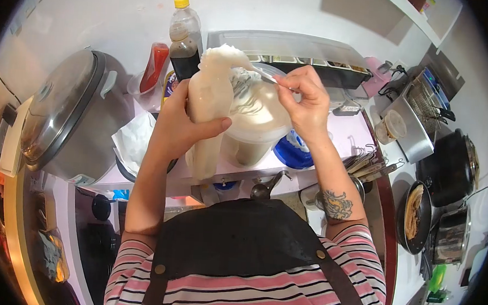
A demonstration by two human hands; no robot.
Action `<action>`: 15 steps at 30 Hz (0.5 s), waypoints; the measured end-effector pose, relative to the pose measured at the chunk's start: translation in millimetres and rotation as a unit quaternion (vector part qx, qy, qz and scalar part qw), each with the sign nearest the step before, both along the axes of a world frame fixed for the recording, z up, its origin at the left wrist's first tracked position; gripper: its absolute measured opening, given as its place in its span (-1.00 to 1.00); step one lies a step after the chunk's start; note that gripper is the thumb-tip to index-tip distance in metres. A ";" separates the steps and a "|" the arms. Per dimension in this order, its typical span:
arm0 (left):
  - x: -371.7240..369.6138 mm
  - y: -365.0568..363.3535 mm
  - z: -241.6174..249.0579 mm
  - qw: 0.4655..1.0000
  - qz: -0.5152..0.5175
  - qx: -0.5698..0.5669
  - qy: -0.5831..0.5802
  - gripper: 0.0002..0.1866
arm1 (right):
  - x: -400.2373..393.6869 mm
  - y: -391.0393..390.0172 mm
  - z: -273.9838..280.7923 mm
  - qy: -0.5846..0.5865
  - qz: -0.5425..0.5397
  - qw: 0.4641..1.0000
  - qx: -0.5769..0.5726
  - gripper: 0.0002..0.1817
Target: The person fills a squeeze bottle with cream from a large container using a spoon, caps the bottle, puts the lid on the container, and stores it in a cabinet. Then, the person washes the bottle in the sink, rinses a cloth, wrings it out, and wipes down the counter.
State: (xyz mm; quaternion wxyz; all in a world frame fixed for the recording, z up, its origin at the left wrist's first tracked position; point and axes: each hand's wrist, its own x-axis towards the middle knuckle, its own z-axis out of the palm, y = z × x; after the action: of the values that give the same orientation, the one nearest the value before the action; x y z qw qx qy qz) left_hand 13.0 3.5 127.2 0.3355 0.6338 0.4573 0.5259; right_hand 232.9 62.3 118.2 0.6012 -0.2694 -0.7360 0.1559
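Note:
My left hand [182, 115] is wrapped round a pale, translucent squeeze bottle [210, 103], held upright and filled with a thick white cream. Between the thumb and fingers of my right hand [306, 100] is the thin handle of a spoon [263, 73]. Its bowl, hidden under a heap of white cream [226, 55], lies over the bottle's mouth. Just behind the bottle stands a large round tub [250, 135] of the same-looking cream, its surface swirled. A blue lid [294, 155] smeared with white lies right of the tub, below my right wrist.
A large lidded cooker [68, 108] stands at left beside white paper [135, 143]. Behind are a red sauce bottle [155, 66], a dark-liquid bottle [184, 54] and a topping container [310, 67]. Skewers [366, 163], a fryer basket [429, 97] and a pan [414, 216] are at right.

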 end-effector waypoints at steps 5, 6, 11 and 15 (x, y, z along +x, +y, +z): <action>-13.2 0.3 5.4 0.997 -0.005 -0.003 0.083 -0.26 | 25.5 11.4 30.0 -0.086 -0.103 0.990 0.039 -0.90; -13.6 -0.1 6.5 0.996 -0.007 -0.004 0.083 -0.26 | 27.3 14.6 40.7 -0.122 -0.131 0.983 0.042 -0.94; -10.2 -3.8 14.4 0.975 0.009 0.028 0.221 -0.22 | 11.6 12.3 105.7 -0.265 -0.086 0.958 0.074 -0.90; -11.9 -3.6 12.6 0.977 0.016 0.037 0.211 -0.24 | 9.2 18.5 115.5 -0.340 -0.021 0.937 0.070 -0.90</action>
State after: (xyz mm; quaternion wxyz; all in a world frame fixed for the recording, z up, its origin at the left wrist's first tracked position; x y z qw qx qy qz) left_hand 1.0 -0.1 139.7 0.1995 0.7353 0.5078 0.4021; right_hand 242.1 80.8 233.7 0.3351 -0.2789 -0.8999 -0.0093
